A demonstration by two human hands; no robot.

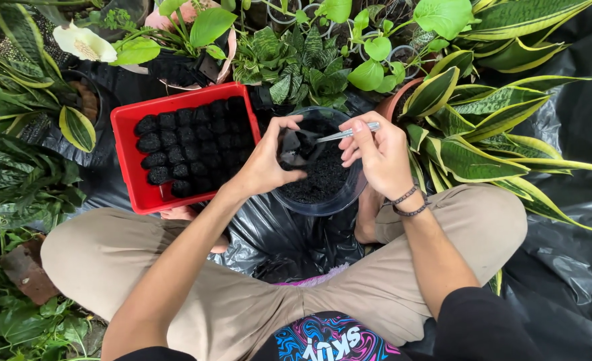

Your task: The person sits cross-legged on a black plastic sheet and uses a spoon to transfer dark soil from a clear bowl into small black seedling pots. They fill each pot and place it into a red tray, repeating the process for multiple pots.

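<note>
crossed legs in smooth tan cloth nearest, on crinkled black plastic sheet. left hand pinches a small soft black pot, held over a round clear bowl of dark crumbly soil, frame centre. right hand grips a slim metal spoon, tip pointing to nine o'clock into the pot. at ten o'clock of the bowl, a rectangular red tray packed with rows of filled black pots. beyond, twelve o'clock, striped stiff leaves.
</note>
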